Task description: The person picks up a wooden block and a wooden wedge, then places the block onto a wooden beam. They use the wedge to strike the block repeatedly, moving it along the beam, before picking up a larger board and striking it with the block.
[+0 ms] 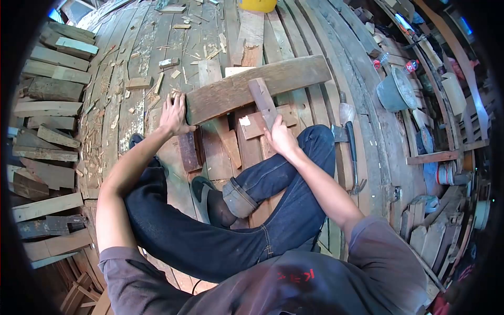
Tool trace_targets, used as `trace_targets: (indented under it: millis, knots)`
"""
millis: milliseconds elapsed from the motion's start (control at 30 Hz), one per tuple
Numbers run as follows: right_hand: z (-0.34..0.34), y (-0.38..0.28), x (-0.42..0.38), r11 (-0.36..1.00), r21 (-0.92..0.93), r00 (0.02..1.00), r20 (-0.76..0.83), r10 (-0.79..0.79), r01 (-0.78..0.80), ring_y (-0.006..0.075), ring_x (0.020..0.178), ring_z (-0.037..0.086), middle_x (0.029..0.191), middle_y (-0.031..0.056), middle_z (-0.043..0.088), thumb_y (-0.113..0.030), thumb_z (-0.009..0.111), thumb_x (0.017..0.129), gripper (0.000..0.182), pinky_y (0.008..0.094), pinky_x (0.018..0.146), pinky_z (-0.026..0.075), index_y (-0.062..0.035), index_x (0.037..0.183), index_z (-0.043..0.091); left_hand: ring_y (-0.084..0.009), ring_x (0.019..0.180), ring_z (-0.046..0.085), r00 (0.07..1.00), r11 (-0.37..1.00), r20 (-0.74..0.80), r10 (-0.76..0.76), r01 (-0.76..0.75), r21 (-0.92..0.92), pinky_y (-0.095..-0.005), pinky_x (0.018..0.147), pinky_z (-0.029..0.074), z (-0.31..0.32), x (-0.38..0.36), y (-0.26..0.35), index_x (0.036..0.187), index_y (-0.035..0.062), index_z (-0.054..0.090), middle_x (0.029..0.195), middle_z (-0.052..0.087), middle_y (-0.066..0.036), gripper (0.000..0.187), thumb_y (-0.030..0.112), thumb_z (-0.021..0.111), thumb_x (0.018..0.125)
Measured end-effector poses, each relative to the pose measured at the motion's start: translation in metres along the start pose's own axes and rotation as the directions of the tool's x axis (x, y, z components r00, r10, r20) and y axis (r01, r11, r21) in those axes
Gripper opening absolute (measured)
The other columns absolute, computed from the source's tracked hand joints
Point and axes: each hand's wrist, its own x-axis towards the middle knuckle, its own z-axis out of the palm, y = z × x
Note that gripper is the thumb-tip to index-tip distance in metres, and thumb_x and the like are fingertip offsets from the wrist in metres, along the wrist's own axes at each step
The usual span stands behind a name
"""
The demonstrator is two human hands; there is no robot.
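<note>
While the person sits cross-legged on the plank floor (157,37), one long curved beam (257,86) lies across in front of the knees, its left end blunt and its right end reaching toward the floor's curved boards. The left hand (173,114) is laid flat against the beam's left end, fingers (176,101) spread and pressing on the wood at the corner. The right hand (281,139) is closed around the lower end of one narrow dark wooden piece (261,100), which stands tilted across the beam's front face; its fingers are curled tight on that piece, the thumb on top. Under the beam lie several short boards, among them one pale square block (255,123) just beside the right hand.

One hammer (353,157) with a dark handle lies on the floor to the right of the right knee, head away from the person, claw end near. Just above it rests one flat metal blade (346,112). Farther right stands one grey bucket (395,92). One yellow round object (257,4) shows at the top edge, cut off by the frame. On the left a stack of offcut planks (47,115) runs along the edge; I cannot count them exactly. Wood chips (113,79) are scattered over the floor between that stack and the beam.
</note>
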Motion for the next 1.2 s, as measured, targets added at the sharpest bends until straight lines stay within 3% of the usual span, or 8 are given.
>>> trace_targets:
  millis: [300, 500, 700, 867, 967, 1067, 1133, 1200]
  knots:
    - [0.008, -0.002, 0.099, 1.000, 0.003, 0.962, -0.271, 0.031, -0.031, 0.0544, 0.082, 0.064, 0.100, 0.0437, 0.056, -0.033, 0.056, 0.097, 0.066, 0.0535, 0.064, 0.057, 0.0173, 0.129, 0.025, -0.0507, 0.136, 0.032, 1.000, 1.000, 0.005, 0.019, -0.019, 0.009, -0.0511, 0.116, 0.030, -0.006, -0.002, 0.002, 0.149, -0.0096, 0.019, 0.151, 0.030, -0.027, 0.126, 0.050, 0.085, 0.060]
    - [0.034, 0.005, 0.007, 1.000, -0.001, 0.996, -0.091, 0.028, -0.028, 0.0556, 0.084, 0.064, 0.095, 0.0441, 0.059, -0.035, 0.052, 0.098, 0.063, 0.0591, 0.078, 0.053, 0.0144, 0.128, 0.026, -0.0505, 0.136, 0.032, 0.999, 0.995, 0.028, 0.040, -0.042, 0.087, -0.0517, 0.116, 0.029, 0.003, 0.007, -0.004, 0.150, -0.0103, 0.018, 0.150, 0.031, -0.027, 0.129, 0.053, 0.085, 0.060]
    - [-0.013, 0.052, 0.090, 0.915, 0.263, 0.874, -0.305, 0.379, -0.306, 0.0509, 0.086, 0.066, 0.090, 0.0348, 0.066, -0.037, 0.054, 0.098, 0.068, 0.0532, 0.072, 0.056, 0.0180, 0.129, 0.029, -0.0515, 0.138, 0.030, 0.999, 0.999, 0.030, 0.034, -0.035, 0.037, -0.0506, 0.116, 0.030, -0.005, 0.002, -0.003, 0.150, -0.0100, 0.018, 0.151, 0.030, -0.028, 0.128, 0.054, 0.084, 0.061]
    - [0.043, -0.028, 0.017, 0.989, -0.144, 0.998, -0.065, 0.019, -0.028, 0.0430, 0.085, 0.070, 0.095, 0.0342, 0.065, -0.046, 0.054, 0.097, 0.075, 0.0514, 0.069, 0.059, 0.0146, 0.134, 0.029, -0.0524, 0.140, 0.027, 0.998, 0.996, 0.049, 0.042, -0.046, 0.079, -0.0520, 0.117, 0.028, -0.003, 0.004, -0.002, 0.150, -0.0100, 0.018, 0.154, 0.026, -0.029, 0.129, 0.054, 0.084, 0.061]
    - [0.038, -0.017, 0.020, 0.956, -0.257, 0.967, -0.170, -0.190, 0.143, 0.0450, 0.086, 0.069, 0.097, 0.0342, 0.064, -0.047, 0.053, 0.097, 0.076, 0.0513, 0.070, 0.059, 0.0144, 0.134, 0.028, -0.0521, 0.141, 0.026, 0.998, 0.998, 0.044, 0.042, -0.044, 0.042, -0.0520, 0.117, 0.028, -0.001, 0.009, -0.005, 0.150, -0.0103, 0.017, 0.154, 0.026, -0.029, 0.129, 0.053, 0.085, 0.061]
    - [0.012, 0.009, 0.061, 0.956, 0.175, 0.942, -0.200, 0.270, -0.237, 0.0458, 0.079, 0.068, 0.095, 0.0362, 0.064, -0.040, 0.056, 0.097, 0.070, 0.0528, 0.067, 0.057, 0.0144, 0.132, 0.029, -0.0511, 0.138, 0.031, 0.999, 0.998, 0.015, 0.038, -0.039, 0.046, -0.0519, 0.115, 0.030, -0.002, 0.005, -0.006, 0.149, -0.0106, 0.019, 0.152, 0.029, -0.028, 0.127, 0.051, 0.086, 0.060]
    - [0.023, 0.011, 0.062, 0.940, 0.271, 0.912, -0.294, 0.287, -0.209, 0.0457, 0.074, 0.069, 0.096, 0.0362, 0.063, -0.038, 0.057, 0.096, 0.072, 0.0514, 0.063, 0.058, 0.0153, 0.133, 0.027, -0.0505, 0.136, 0.034, 0.999, 0.998, 0.002, 0.051, -0.051, 0.047, -0.0518, 0.115, 0.031, -0.006, 0.003, -0.003, 0.149, -0.0107, 0.019, 0.151, 0.032, -0.027, 0.127, 0.051, 0.086, 0.060]
    - [0.054, 0.000, 0.041, 0.996, 0.000, 0.950, -0.299, 0.089, -0.093, 0.0445, 0.070, 0.069, 0.095, 0.0358, 0.064, -0.037, 0.057, 0.096, 0.073, 0.0495, 0.059, 0.058, 0.0167, 0.133, 0.026, -0.0500, 0.133, 0.036, 0.998, 0.995, 0.001, 0.063, -0.063, 0.082, -0.0518, 0.114, 0.032, -0.002, 0.005, -0.004, 0.148, -0.0107, 0.020, 0.148, 0.034, -0.027, 0.127, 0.052, 0.086, 0.060]
